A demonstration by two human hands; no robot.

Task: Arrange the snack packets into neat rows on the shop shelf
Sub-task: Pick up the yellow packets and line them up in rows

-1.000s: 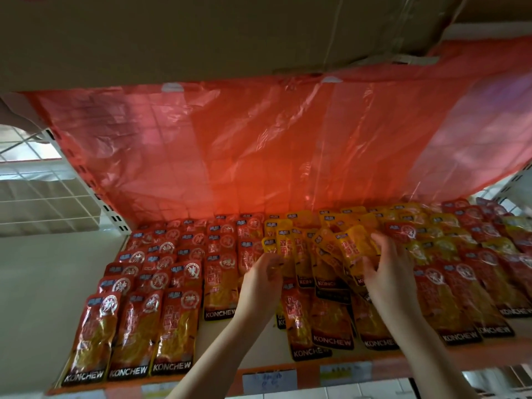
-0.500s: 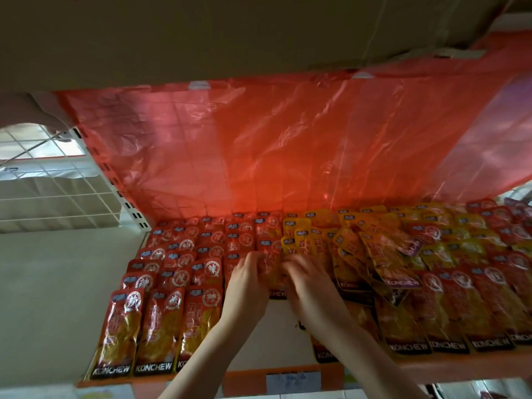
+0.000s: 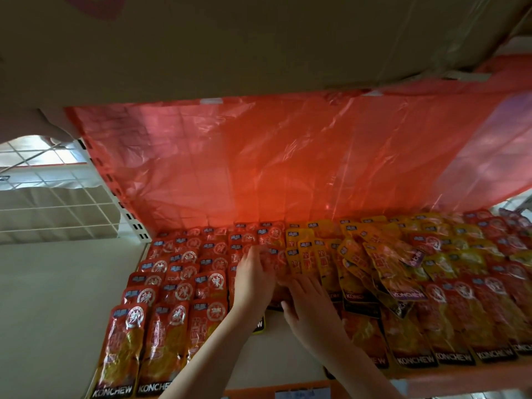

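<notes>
So both hands sit mid-frame on the red KONCHEW packets (image 3: 184,286) on the shelf (image 3: 449,383). Left hand (image 3: 253,283) lies flat, fingers straight; right hand (image 3: 309,309) too, fingertips blurred against the packets, so grip's unclear. Yellow packets (image 3: 371,263) lie jumbled to the right.

Dim shelf, daylight from left, soft blur, wide-angle edge warp

We see an orange shop shelf (image 3: 449,383) across the lower frame, a paper label clipped to its front lip. Red snack packets (image 3: 169,286) lie on it in overlapping rows at lower left, yellow packets (image 3: 309,254) at centre, and a loose mixed pile (image 3: 385,269) at right.
</notes>
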